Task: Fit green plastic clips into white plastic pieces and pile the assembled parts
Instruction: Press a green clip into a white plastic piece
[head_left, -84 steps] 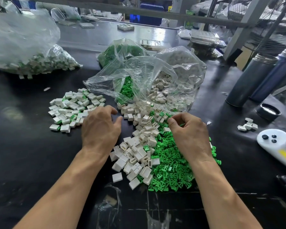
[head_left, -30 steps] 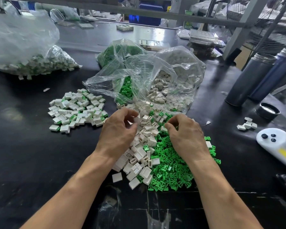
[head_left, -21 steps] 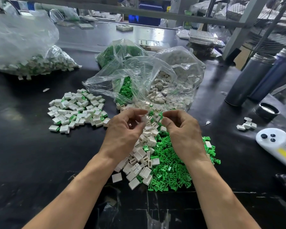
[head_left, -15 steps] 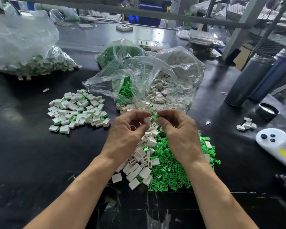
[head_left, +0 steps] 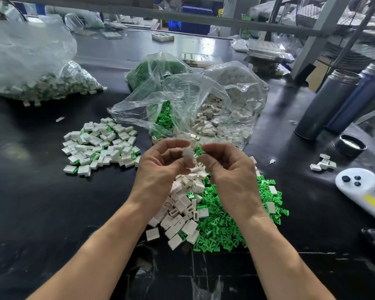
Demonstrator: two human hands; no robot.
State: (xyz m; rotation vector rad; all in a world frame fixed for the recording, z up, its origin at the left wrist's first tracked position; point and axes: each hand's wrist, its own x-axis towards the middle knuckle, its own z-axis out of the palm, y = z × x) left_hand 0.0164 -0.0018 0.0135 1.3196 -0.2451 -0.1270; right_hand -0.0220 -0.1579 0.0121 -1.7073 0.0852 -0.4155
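Nearest, below both wrists, lie a heap of green plastic clips (head_left: 230,226) and loose white plastic pieces (head_left: 182,211) on the black table (head_left: 30,213). Above them the left hand (head_left: 160,169) pinches one white piece (head_left: 188,153) between thumb and forefinger, while the right hand (head_left: 232,169) pinches a green clip (head_left: 198,150) at its fingertips (the two parts nearly touching). Left of the left fingers sits the pile of assembled parts (head_left: 100,146). Beyond the fingertips, open clear bags (head_left: 204,100) hold more clips and pieces.
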